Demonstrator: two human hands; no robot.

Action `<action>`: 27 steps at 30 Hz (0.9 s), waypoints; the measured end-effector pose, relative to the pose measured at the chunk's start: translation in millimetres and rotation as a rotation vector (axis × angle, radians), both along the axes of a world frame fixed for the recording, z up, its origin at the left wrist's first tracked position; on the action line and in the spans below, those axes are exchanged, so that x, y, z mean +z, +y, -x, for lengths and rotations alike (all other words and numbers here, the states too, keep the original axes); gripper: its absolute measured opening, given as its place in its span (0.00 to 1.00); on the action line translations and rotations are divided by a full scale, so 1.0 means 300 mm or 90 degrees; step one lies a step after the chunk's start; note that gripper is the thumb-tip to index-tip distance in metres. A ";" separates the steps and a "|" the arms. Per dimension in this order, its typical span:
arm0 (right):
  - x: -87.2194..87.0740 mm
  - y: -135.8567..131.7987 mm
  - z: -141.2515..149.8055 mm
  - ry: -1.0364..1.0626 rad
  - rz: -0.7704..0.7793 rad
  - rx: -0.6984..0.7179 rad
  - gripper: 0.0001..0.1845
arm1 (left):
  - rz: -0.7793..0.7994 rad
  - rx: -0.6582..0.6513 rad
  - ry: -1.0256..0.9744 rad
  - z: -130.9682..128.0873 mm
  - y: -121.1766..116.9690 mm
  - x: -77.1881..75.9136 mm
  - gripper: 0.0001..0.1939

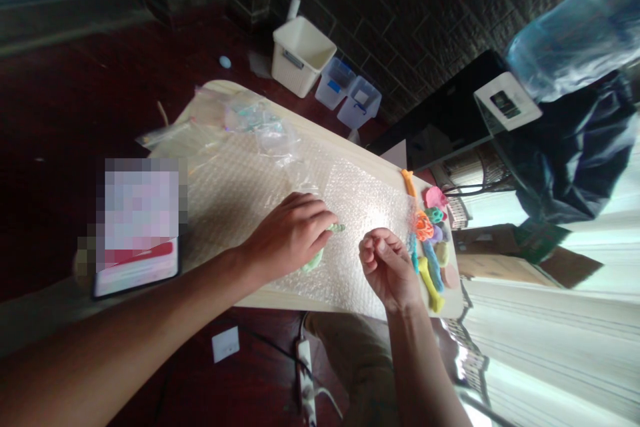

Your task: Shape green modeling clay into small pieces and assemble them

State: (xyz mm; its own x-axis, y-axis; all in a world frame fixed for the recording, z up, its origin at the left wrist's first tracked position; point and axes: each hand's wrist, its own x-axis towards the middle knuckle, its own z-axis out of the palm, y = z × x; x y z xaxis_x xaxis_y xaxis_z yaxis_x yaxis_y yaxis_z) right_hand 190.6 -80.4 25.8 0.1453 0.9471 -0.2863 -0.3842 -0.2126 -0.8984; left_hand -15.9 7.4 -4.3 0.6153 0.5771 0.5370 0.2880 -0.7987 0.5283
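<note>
My left hand (293, 233) lies palm down on a sheet of bubble wrap (350, 207), its fingers curled over a strip of light green clay (315, 259) that pokes out at the fingertips and below the palm. My right hand (386, 265) hovers palm up just to the right, fingers curled with the thumb and forefinger pinched together; whether anything is between them I cannot make out. Right beside it, at the table's right end, lies a cluster of coloured clay pieces (431, 240) in orange, pink, green, blue and yellow.
The small light wooden table (280, 297) also carries crumpled clear plastic bags (250, 123) at its far end and a tablet (137, 260) on the left. On the dark floor stand a white bin (301, 53), two clear boxes (349, 92) and a power strip (306, 380).
</note>
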 end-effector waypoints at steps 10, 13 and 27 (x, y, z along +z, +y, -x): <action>0.007 0.012 0.010 -0.006 0.017 0.002 0.09 | -0.002 0.004 0.006 0.000 0.005 -0.001 0.04; 0.002 0.005 0.008 -0.006 -0.007 0.005 0.12 | -0.001 -0.001 0.008 0.001 0.004 0.001 0.04; 0.020 0.006 0.018 0.038 0.010 0.021 0.09 | 0.004 -0.001 0.009 -0.001 0.004 -0.001 0.05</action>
